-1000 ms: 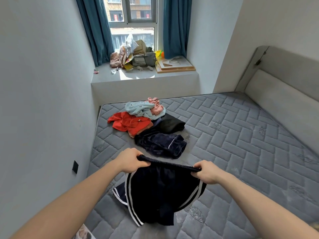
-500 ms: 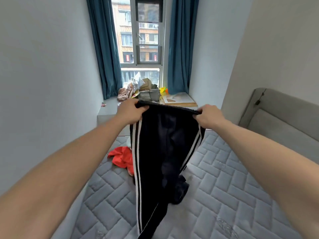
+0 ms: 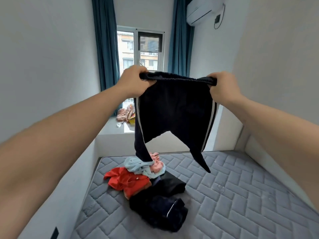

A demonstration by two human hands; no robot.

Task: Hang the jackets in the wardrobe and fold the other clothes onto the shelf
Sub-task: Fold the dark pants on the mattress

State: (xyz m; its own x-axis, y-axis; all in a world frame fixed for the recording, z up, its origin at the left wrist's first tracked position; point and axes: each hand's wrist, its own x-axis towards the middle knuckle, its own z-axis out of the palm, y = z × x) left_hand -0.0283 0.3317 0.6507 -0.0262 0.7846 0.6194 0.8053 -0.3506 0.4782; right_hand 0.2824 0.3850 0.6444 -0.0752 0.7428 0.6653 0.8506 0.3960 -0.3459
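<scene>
- Left hand (image 3: 133,81) and right hand (image 3: 222,88) each clench a waistband end; black track pants (image 3: 174,111) hang between them, legs dangling free.
- I'd level the waistband, then lay them flat on the mattress (image 3: 241,195) right of the clothes pile (image 3: 146,183) below my hands, and fold.

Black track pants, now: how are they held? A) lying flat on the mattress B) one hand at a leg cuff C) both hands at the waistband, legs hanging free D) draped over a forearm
C: the left hand and right hand each grip an end of the waistband of the black track pants, whose legs dangle above the mattress.
</scene>
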